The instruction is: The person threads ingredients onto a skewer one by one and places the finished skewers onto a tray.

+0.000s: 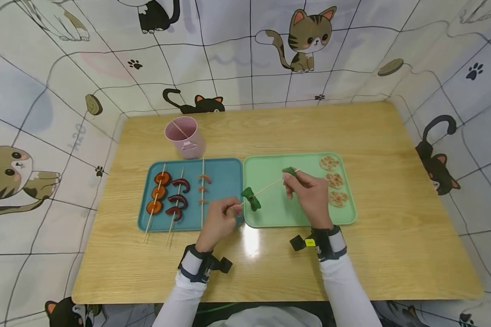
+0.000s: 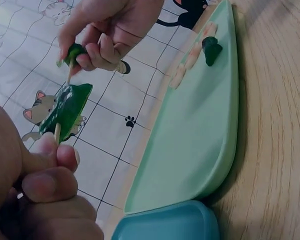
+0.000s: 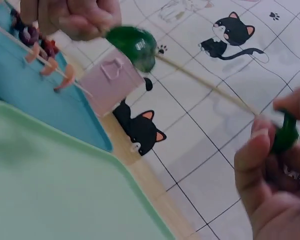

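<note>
At the left of the pale wood-grain counter (image 1: 376,136) lies a rounded teal plastic tray (image 1: 225,181) carrying three filled bamboo skewers: flat orange-brown discs (image 1: 158,192) on the leftmost, glossy dark red curved pieces (image 1: 179,199) in the middle, small pinkish-orange pieces (image 1: 203,188) on the right one, all with their sticks running near to far. Just beyond the tray's far edge stands a matte pink cup (image 1: 184,136) with one bare stick leaning in it. The left hand (image 1: 219,222) hovers over the seam between the two trays, its thumb and fingers pinched round the near, lower end of a thin bamboo skewer (image 1: 268,186); a shiny dark green leaf-like piece (image 1: 251,198) is already threaded on it just beyond those fingers. The skewer's long axis slants up and to the far right, from the left hand to the right hand (image 1: 308,193), so its free tip lies at the right hand, well apart from the first piece. That hand pinches a second small green piece (image 1: 289,171) between thumb and fingertips right at the tip; whether the point has entered it cannot be told. Both hands are above the smooth mint-green plastic tray (image 1: 270,213), whose far right edge holds three pale, holed lotus-root slices (image 1: 334,180) in a row.
</note>
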Motion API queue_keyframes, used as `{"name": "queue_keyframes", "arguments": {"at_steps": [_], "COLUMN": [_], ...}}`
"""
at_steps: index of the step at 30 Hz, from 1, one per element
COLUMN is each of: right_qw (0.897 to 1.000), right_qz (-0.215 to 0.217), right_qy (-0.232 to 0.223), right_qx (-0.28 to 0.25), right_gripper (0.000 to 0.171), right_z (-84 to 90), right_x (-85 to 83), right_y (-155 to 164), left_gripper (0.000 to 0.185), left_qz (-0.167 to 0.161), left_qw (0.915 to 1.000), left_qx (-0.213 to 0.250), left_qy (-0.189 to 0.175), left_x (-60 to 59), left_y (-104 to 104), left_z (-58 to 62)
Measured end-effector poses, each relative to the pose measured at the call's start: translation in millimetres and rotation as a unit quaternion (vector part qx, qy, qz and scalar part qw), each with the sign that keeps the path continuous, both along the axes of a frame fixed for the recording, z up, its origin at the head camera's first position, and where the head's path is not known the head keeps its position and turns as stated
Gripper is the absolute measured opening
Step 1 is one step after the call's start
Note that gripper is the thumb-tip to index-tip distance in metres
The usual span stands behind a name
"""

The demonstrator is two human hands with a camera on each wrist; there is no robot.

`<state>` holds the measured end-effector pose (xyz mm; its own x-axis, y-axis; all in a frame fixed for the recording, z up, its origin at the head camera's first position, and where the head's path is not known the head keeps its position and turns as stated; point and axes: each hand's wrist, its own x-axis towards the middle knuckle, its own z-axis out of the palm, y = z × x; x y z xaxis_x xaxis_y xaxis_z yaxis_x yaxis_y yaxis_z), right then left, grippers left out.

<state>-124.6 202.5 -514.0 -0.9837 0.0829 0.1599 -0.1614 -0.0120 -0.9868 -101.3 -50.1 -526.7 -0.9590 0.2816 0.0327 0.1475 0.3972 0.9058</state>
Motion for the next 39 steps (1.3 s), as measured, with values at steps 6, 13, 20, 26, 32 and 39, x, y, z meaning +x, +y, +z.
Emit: {"name": "queue_keyframes", "arguments": {"at_steps": [6,13,20,26,32,39], "right_qw": [0.995,0.998,0.997,0.992,0.981,0.959], "right_qz": [0.061,-0.003,0.044,0.096,0.093,0.048], "right_qy": [0.036,-0.038,-0.019,-0.060,-0.112,-0.149], "right_qx": [0.069,0.054,0.056,0.055,0.130,0.237], "right_gripper": [0.020,0.030,0.022,0.023,0.037,0.038], "right_z": [-8.2,-10.6,-14.9,-12.2,-4.5,6.0], "right_x": [-2.3,3.9,3.4,3.1,0.4,0.3], "right_y": [-7.7,-27.9,-27.3,-18.6,22.1,76.4], "left_gripper": [0.030,0.029,0.026,0.023,0.025,0.025], "left_qz": [-0.013,0.039,0.013,0.001,0.027,0.050], "left_qw": [0.9981,0.9989,0.9999,0.9993,0.9972,0.9956], "left_qx": [0.021,0.004,0.005,0.030,0.045,0.035], "left_qy": [-0.056,-0.024,0.003,-0.021,-0.052,-0.071], "left_x": [0.8,-1.4,-5.2,-3.9,-5.4,-6.7], "left_y": [1.0,5.5,6.3,-3.7,-22.2,-40.1], "left_z": [2.3,2.6,-0.5,-2.8,-3.1,-2.0]}}
